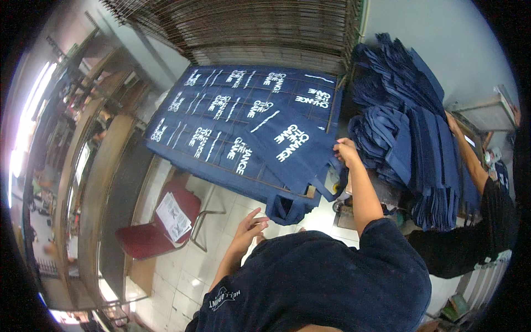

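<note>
A navy fabric bag [271, 157] with white printing lies tilted on top of a wire drying rack [246, 178] covered in similar navy printed pieces. My right hand [346, 151] pinches the bag's right edge, its fingers closed. One loop of strap hangs off the rack's near right corner beside a wooden block [311, 192]. My left hand [250, 228] is held low, fingers apart and holding nothing, just left of some hanging navy straps [285, 213].
Tall stacks of navy fabric pieces [434, 160] stand at the right, where another person's arm [467, 149] reaches in. A red chair [145, 239] with printed sheets [173, 217] sits at the left. Raised wire racks [260, 27] rise behind; wooden shelves [108, 205] line the left.
</note>
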### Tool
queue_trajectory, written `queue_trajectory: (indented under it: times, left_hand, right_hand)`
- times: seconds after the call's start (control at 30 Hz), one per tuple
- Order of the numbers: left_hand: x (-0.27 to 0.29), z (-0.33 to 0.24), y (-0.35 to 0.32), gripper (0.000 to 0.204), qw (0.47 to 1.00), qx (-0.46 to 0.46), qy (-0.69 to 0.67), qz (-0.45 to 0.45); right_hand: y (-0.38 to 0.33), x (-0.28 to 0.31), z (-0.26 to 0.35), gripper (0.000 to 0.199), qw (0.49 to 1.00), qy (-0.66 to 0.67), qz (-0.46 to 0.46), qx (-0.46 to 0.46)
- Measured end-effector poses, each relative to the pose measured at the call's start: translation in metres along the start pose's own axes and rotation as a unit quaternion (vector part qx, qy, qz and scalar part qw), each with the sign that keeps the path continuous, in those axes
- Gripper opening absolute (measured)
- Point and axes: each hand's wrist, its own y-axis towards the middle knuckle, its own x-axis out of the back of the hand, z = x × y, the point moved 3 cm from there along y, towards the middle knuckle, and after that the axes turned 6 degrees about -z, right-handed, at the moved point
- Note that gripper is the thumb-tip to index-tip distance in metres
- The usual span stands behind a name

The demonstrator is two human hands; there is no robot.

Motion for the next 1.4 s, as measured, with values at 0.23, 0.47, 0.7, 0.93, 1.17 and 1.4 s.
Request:
queue_trajectory:
  times: [0.23,0.47,0.7,0.93,1.17,1.4]
  left_hand:
    - [-0.028,-0.005,0.056,0.065,0.997,0.022,0.004,0.067]
    - [-0.063,0.008,0.079,0.063,0.994,0.076,0.035,0.076]
    - [-0.030,0.013,0.064,0.058,0.999,0.039,-0.014,0.024]
    - [0.143,0.112,-0.028,0.045,0.949,0.071,-0.059,-0.302]
    - [0.230,0.222,-0.115,0.023,0.848,0.230,0.110,-0.466]
    - [0.218,0.194,-0.099,0.022,0.837,0.219,0.182,-0.468]
  right_hand:
    - [-0.015,-0.014,0.024,0.037,0.995,-0.042,0.093,0.005]
    - [-0.024,-0.015,0.045,0.047,0.966,-0.242,0.020,0.089]
    - [0.015,0.052,0.066,0.049,0.949,-0.165,-0.195,0.186]
    - [0.046,0.241,0.199,0.007,0.882,0.409,-0.128,0.197]
    - [0.130,0.279,0.234,0.077,0.696,-0.485,-0.466,0.253]
    - [0.186,0.279,0.228,0.066,0.717,-0.556,-0.340,0.248]
